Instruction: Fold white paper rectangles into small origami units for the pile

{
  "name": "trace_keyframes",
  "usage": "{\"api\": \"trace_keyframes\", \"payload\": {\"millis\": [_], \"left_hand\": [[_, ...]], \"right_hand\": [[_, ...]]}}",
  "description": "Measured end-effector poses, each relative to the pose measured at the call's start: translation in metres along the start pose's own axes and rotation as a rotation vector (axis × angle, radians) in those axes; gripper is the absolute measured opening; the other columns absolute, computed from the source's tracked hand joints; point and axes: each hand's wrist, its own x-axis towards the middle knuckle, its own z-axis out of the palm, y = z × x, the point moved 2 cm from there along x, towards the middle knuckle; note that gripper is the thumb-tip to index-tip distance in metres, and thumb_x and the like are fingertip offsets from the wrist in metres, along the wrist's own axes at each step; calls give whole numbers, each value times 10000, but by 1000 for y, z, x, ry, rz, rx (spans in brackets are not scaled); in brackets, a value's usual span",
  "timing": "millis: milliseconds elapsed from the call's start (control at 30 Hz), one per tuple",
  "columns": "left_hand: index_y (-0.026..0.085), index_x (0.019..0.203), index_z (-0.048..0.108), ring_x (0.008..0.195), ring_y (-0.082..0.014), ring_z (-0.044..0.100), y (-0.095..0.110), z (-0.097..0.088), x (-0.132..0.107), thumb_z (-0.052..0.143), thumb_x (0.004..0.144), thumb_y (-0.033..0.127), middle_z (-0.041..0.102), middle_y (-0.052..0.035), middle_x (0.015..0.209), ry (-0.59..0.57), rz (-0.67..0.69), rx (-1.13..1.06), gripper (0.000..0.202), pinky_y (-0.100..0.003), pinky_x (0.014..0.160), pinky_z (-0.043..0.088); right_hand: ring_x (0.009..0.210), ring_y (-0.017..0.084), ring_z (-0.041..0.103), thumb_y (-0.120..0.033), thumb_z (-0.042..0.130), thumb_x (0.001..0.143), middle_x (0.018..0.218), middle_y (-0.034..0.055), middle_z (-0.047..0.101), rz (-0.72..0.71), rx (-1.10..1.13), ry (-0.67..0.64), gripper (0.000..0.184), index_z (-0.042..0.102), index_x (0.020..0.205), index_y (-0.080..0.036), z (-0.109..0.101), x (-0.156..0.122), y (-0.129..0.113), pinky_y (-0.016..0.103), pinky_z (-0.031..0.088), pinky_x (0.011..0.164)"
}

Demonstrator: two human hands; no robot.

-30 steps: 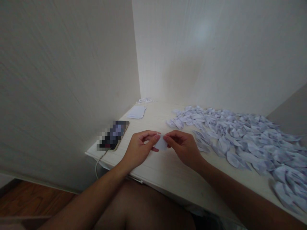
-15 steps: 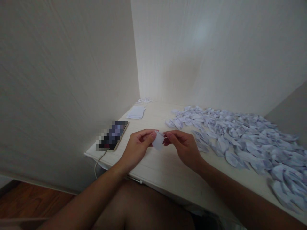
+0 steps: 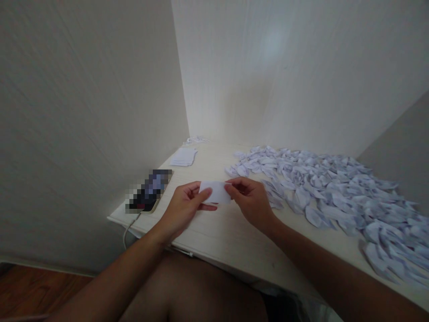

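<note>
A small white sheet of paper [image 3: 218, 192] is held up between my two hands, just above the tabletop. My left hand [image 3: 187, 203] pinches its left end, thumb on the face toward me and fingers behind. At the right end, the thumb and fingers of my right hand [image 3: 251, 197] close on the paper. The sheet looks wide and nearly flat, its lower edge facing me. Some fingertips are hidden behind it.
Many folded white paper pieces [image 3: 321, 188] cover the right of the white table [image 3: 214, 237]. A stack of white sheets [image 3: 183, 157] lies at the back left. A phone [image 3: 150, 192] with a cable leans by the left wall. Small white scraps [image 3: 196, 140] sit in the corner.
The paper was turned with a corner pointing down; it now spreads wide between both hands. My right hand's fingers have come onto its right end. The view has shifted slightly right.
</note>
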Motion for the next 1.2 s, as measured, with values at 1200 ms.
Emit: {"api": "trace_keyframes", "payload": {"millis": [1200], "left_hand": [[198,981,757,1010,-232,687,5,3,0,852,660,299,758,-83,1055,120,259,291,349,-375,890,555]], "right_hand": [[580,128,621,-422,746,774,625,22,703,132,132,-170,248,758,755,-175,2,1,-3,258,508,589]]}}
